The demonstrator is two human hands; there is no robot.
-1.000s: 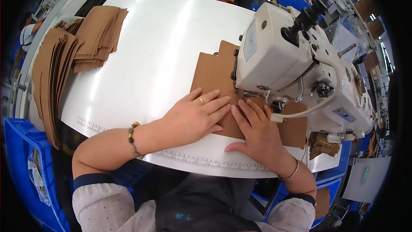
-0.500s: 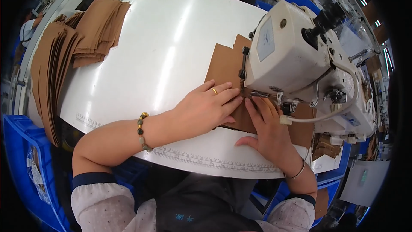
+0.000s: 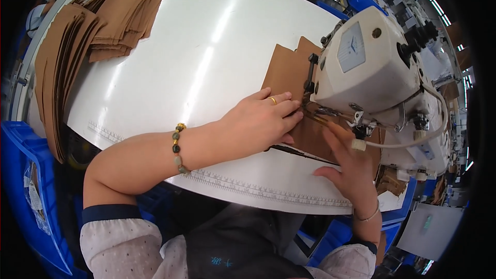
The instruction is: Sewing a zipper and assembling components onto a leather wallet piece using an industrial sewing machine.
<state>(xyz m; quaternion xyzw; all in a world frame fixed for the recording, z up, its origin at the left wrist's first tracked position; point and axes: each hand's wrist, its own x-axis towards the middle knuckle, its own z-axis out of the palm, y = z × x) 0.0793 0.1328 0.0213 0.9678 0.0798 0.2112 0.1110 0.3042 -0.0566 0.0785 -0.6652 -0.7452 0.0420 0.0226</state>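
My left hand point(image 3: 263, 119) lies with its fingers stretched over a brown fabric piece point(image 3: 287, 70) on the white table, fingertips close to the sewing machine's point(image 3: 361, 57) needle area. My right hand point(image 3: 351, 160) rests on the right part of the same brown piece, thumb spread away from the fingers. Its fingertips are partly hidden beside the machine's presser foot area. A thin yellowish strip shows just ahead of those fingers; I cannot make out what it is. Along the near side, the piece's dark edge is slightly lifted off the table.
Stacks of brown pieces point(image 3: 129, 15) lie at the table's far left, and a long stack point(image 3: 62, 67) hangs over its left edge. A printed ruler point(image 3: 268, 196) follows the near edge. Blue bins point(image 3: 31, 186) stand at the left and right. Brown scraps point(image 3: 390, 181) lie right of the machine.
My right hand has drawn back to the right, away from my left fingertips. The near edge of the brown piece now shows a dark gap. The whole view has shifted slightly.
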